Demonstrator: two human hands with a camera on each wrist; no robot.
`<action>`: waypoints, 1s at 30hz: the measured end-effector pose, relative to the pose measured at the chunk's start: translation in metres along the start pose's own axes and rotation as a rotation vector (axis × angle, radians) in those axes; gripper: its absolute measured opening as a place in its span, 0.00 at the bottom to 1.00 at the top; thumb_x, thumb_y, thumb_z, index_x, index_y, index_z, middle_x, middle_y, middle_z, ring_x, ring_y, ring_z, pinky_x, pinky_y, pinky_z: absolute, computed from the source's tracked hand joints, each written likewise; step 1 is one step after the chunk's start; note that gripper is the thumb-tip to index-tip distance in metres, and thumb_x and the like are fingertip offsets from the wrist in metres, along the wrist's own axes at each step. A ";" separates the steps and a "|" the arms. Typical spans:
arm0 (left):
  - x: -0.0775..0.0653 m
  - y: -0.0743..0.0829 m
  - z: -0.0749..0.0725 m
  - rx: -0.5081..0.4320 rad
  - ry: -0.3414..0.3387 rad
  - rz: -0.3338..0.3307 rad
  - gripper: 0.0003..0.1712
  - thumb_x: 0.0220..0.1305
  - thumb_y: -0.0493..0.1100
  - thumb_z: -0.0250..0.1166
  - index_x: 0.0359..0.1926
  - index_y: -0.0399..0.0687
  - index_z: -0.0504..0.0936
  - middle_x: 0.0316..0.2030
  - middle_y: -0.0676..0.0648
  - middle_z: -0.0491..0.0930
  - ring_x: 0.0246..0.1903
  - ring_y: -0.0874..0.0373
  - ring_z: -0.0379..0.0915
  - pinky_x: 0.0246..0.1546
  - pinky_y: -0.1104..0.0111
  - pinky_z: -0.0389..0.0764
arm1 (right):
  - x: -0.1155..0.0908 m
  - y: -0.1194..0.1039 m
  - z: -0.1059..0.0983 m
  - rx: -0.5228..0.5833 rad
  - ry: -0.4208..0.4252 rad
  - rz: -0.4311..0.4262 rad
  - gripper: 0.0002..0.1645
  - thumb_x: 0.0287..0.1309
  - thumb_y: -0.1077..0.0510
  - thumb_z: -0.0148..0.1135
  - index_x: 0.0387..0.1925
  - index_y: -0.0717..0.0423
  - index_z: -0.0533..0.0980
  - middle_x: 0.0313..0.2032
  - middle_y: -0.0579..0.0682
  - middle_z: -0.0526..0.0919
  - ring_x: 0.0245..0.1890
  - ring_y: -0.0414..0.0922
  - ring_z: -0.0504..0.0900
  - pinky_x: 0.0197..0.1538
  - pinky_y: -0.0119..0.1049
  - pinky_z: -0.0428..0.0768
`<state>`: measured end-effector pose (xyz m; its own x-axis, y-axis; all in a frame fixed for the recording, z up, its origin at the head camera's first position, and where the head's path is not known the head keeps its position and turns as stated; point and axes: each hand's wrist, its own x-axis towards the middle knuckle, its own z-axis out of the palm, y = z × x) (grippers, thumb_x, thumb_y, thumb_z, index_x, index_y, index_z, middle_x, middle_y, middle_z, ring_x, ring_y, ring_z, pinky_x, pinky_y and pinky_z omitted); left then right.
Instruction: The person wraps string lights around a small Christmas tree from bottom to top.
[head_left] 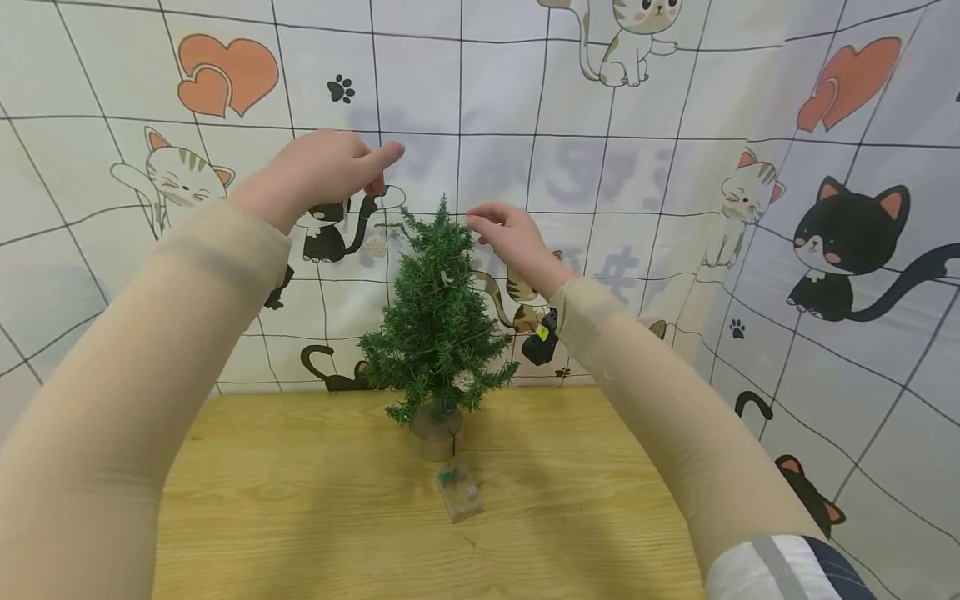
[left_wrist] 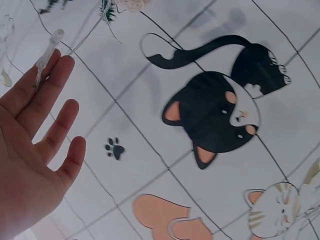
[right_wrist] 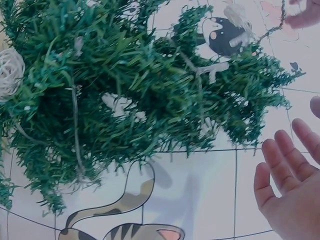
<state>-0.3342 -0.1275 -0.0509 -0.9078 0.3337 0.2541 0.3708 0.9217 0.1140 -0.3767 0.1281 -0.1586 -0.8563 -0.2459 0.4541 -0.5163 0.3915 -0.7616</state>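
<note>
A small green artificial Christmas tree stands on a round brown base. My left hand is raised up and left of the treetop. In the left wrist view, its fingertips hold a string light with a clear bulb and thin wire; the thumb is hidden there. My right hand is at the tree's upper right, thumb and forefinger close together beside the tip. In the right wrist view its other fingers are bent loosely; I cannot tell whether the fingertips pinch a wire. Clear wire runs through the branches.
A small clear box lies on the wooden table before the tree. A white wicker-like ball hangs on a low branch, another pale ball at the upper left. Behind is a cat-print curtain.
</note>
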 end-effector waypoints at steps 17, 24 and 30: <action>0.013 0.077 -0.004 0.009 0.019 0.209 0.44 0.70 0.71 0.32 0.44 0.48 0.86 0.50 0.46 0.81 0.49 0.49 0.74 0.53 0.54 0.70 | 0.011 -0.035 0.003 0.126 -0.081 -0.095 0.24 0.67 0.49 0.58 0.63 0.49 0.73 0.55 0.44 0.79 0.48 0.45 0.77 0.51 0.46 0.73; 0.019 0.090 0.004 0.006 0.029 0.263 0.37 0.71 0.69 0.39 0.38 0.49 0.85 0.36 0.48 0.80 0.33 0.54 0.71 0.39 0.61 0.71 | 0.009 -0.028 0.000 0.153 0.020 -0.074 0.22 0.67 0.48 0.57 0.57 0.53 0.78 0.51 0.48 0.81 0.44 0.50 0.78 0.45 0.43 0.75; 0.020 0.094 0.009 0.093 0.056 0.304 0.19 0.68 0.54 0.54 0.30 0.48 0.82 0.24 0.51 0.75 0.25 0.57 0.66 0.29 0.65 0.68 | 0.005 -0.015 -0.006 0.137 0.072 -0.033 0.19 0.68 0.48 0.57 0.48 0.57 0.81 0.45 0.51 0.82 0.42 0.54 0.79 0.40 0.39 0.76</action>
<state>-0.3195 -0.0321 -0.0436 -0.7448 0.5877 0.3160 0.6016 0.7963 -0.0632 -0.3731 0.1260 -0.1418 -0.8399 -0.1908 0.5080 -0.5423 0.2588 -0.7994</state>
